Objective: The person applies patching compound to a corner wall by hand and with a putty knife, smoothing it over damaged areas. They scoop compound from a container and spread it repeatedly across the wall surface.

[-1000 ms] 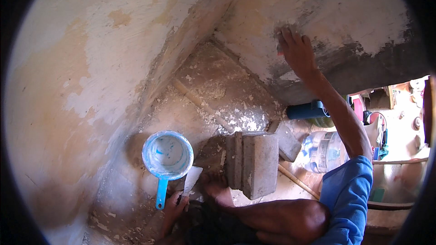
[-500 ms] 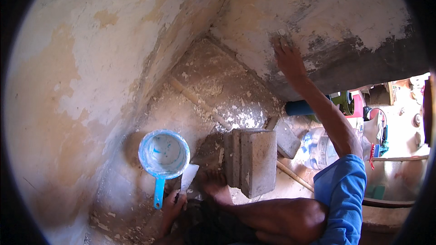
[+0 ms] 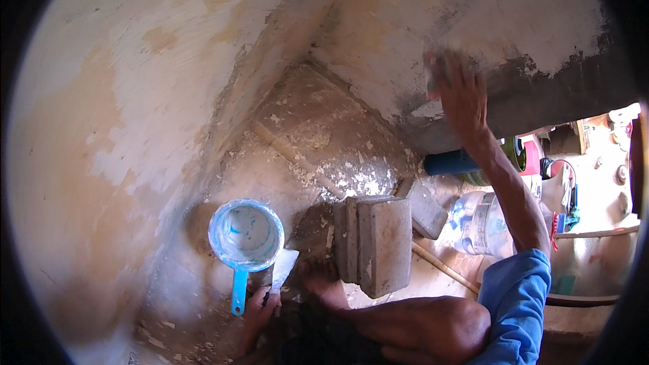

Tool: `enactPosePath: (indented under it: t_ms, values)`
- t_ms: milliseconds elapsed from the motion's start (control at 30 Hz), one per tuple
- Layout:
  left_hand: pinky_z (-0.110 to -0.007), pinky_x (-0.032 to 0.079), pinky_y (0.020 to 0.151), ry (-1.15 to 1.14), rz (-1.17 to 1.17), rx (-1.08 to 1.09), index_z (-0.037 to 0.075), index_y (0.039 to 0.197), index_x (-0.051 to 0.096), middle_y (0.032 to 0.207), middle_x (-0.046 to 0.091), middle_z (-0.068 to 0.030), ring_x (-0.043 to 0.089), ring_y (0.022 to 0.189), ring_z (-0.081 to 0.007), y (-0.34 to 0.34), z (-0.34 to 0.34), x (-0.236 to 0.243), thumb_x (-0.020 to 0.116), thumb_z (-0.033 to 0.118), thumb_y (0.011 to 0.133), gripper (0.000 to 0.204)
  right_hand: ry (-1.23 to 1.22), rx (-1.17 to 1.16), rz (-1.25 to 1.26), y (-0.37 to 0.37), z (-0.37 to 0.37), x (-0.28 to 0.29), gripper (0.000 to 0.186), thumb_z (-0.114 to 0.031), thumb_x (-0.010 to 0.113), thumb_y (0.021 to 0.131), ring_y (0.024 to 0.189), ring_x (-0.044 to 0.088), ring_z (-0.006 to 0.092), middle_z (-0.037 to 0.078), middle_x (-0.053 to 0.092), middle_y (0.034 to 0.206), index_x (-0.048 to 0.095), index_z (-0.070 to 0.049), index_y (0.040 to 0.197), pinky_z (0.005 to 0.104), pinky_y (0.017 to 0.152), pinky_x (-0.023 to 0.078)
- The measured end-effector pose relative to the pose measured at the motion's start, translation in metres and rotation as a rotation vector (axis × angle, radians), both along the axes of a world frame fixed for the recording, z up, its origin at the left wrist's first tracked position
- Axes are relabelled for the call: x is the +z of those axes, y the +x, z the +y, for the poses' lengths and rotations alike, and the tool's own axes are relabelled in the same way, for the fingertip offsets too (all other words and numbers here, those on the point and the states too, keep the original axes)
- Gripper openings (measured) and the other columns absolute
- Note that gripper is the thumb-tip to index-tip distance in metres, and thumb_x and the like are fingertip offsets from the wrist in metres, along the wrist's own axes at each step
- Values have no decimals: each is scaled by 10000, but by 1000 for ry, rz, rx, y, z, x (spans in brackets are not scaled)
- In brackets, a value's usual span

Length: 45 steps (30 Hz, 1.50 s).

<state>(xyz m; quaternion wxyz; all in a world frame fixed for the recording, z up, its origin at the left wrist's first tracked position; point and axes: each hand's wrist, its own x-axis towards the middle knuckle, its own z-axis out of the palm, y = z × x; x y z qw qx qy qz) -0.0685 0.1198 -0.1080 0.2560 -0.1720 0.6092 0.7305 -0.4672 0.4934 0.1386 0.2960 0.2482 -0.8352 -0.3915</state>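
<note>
Low in front of me, my left hand (image 3: 260,305) is closed around the handle of a putty knife (image 3: 284,268), its pale blade tilted up beside a blue dipper (image 3: 240,292). White paste coats the inside of the dipper, which stands on the floor. Stretched up to the right, my right hand (image 3: 465,98) is at the patchy wall (image 3: 527,13), where pale coating borders dark grey. Motion smears its fingers; a greyish blur lies beside them, and I cannot make out whether something is held.
Concrete blocks (image 3: 384,247) stand in front of my bent leg, near my bare foot (image 3: 323,284). A pole (image 3: 443,268) lies on the floor to their right. Further right are a large clear bottle (image 3: 476,223) and a blue cylinder (image 3: 446,163). Another wall (image 3: 115,128) rises at left.
My right hand has shifted right and slightly down along the wall, and a pale patch now shows below it. My left hand still holds the putty knife by the dipper.
</note>
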Motion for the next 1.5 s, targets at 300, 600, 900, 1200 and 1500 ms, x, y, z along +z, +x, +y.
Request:
enactPosePath:
  t_ms: [300, 600, 900, 1200, 1500]
  values:
    - [-250, 440, 547, -51, 30, -37, 10, 953, 597, 713, 592, -25, 553, 581, -93, -2, -2, 2, 571, 180, 976, 175, -9, -81, -60, -64, -12, -81, 527, -259, 604, 861, 1294, 438, 239, 81, 474, 1404, 530, -118, 1363, 407, 934, 413]
    - [-251, 425, 535, -31, 41, -29, 18, 895, 585, 692, 577, -25, 541, 567, -93, -4, 0, 3, 560, 164, 972, 166, 258, -160, -363, 7, 40, -72, 630, -330, 643, 838, 1307, 411, 239, 73, 470, 1400, 486, -86, 1397, 419, 973, 416]
    - [-248, 425, 525, 57, 63, -21, 20, 881, 573, 674, 566, -30, 539, 545, -101, -4, -2, -2, 543, 134, 975, 151, -78, -163, 59, -40, -8, -8, 689, -338, 665, 789, 1210, 479, 259, 86, 478, 1389, 465, -127, 1414, 422, 873, 424]
    - [-256, 434, 513, -15, 123, -8, 3, 908, 574, 701, 586, -44, 549, 542, -110, -5, 1, 5, 543, 124, 970, 140, 208, -179, -345, 29, 45, -56, 831, -458, 728, 668, 1161, 486, 224, 50, 514, 1328, 498, -113, 1389, 396, 900, 421]
    - [-251, 424, 506, 16, 57, -12, 20, 900, 575, 679, 572, -31, 538, 541, -100, -2, -2, 2, 557, 145, 970, 144, 337, 43, 46, -46, 43, 47, 920, -437, 732, 689, 1100, 488, 218, 42, 495, 1333, 379, -149, 1489, 415, 934, 436]
